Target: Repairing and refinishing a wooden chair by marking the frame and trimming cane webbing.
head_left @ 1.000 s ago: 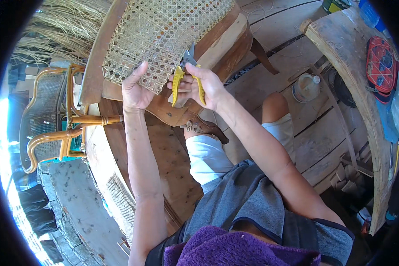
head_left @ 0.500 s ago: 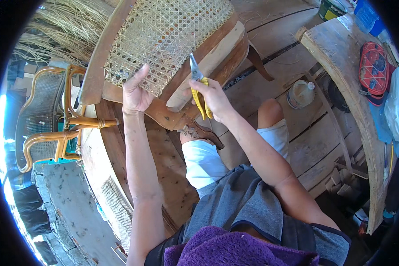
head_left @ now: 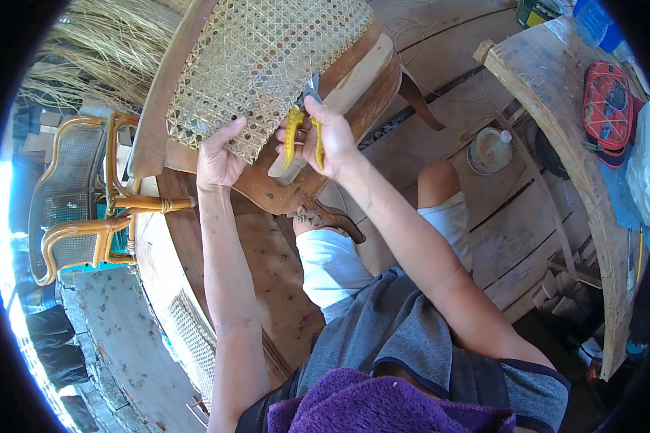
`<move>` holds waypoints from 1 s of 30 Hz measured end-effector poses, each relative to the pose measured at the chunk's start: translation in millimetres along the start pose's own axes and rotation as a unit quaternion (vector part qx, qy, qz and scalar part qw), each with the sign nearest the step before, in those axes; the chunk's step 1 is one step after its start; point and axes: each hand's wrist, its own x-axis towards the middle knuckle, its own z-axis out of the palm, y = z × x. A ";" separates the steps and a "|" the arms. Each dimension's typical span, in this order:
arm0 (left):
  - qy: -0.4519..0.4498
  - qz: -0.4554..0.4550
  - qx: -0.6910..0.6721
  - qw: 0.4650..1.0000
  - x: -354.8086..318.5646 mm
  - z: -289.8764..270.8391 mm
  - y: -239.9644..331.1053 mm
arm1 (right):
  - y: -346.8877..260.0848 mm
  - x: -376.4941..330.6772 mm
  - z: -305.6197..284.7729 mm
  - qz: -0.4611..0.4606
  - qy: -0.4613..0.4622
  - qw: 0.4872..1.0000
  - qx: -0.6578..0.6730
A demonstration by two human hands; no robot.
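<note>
A woven cane panel (head_left: 267,61) with an open lattice of holes lies over a curved wooden chair frame (head_left: 173,76). My left hand (head_left: 221,160) grips the panel's near corner, thumb on top and the other fingers hidden beneath. My right hand (head_left: 329,137) holds yellow-handled pruning shears (head_left: 292,134), whose handles are spread apart. Their grey blades point away from me and meet the panel's right edge; whether a strand is between them cannot be made out. A carved, curved wooden chair leg (head_left: 325,216) rests by my knee.
Loose cane strands (head_left: 108,50) are heaped at the far left, above a rattan chair (head_left: 79,195). To the right stand a clear plastic container (head_left: 490,153) on the plank floor and a wooden bench (head_left: 556,94) bearing a red pouch (head_left: 608,108).
My right hand has moved left and forward with the shears, bringing the blades to the panel's edge. The handles are spread wider. My left hand keeps its hold.
</note>
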 end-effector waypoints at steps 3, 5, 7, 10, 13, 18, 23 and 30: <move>-0.002 0.013 -0.014 1.000 -0.4 0.2 -1.2 | -3.1 0.9 0.8 -0.024 0.010 1.000 0.004; -0.008 0.023 -0.026 0.999 -1.8 3.8 -2.2 | -11.0 -2.2 -5.5 -0.045 0.014 0.997 -0.067; 0.005 0.025 -0.023 0.999 -3.0 10.8 -2.6 | -15.5 -17.8 -17.1 -0.046 0.027 0.982 -0.180; -0.046 0.044 -0.081 0.995 -4.7 23.5 -4.9 | -19.1 -49.7 -29.1 -0.035 0.026 0.939 -0.341; 0.044 0.109 -0.035 0.992 -8.4 31.4 -9.0 | -30.5 -76.0 -29.0 -0.051 0.057 0.951 -0.300; -0.027 0.125 -0.041 0.991 -11.7 27.8 -19.3 | -54.1 -86.8 -24.9 -0.037 0.018 0.917 -0.398; -0.068 0.187 -0.143 0.970 -11.6 51.3 -77.1 | -64.1 -74.0 -38.0 0.002 0.082 0.940 -0.331; 0.189 0.234 0.270 0.915 11.8 89.4 -85.7 | -66.0 -45.4 -37.0 0.077 -0.033 0.960 -0.269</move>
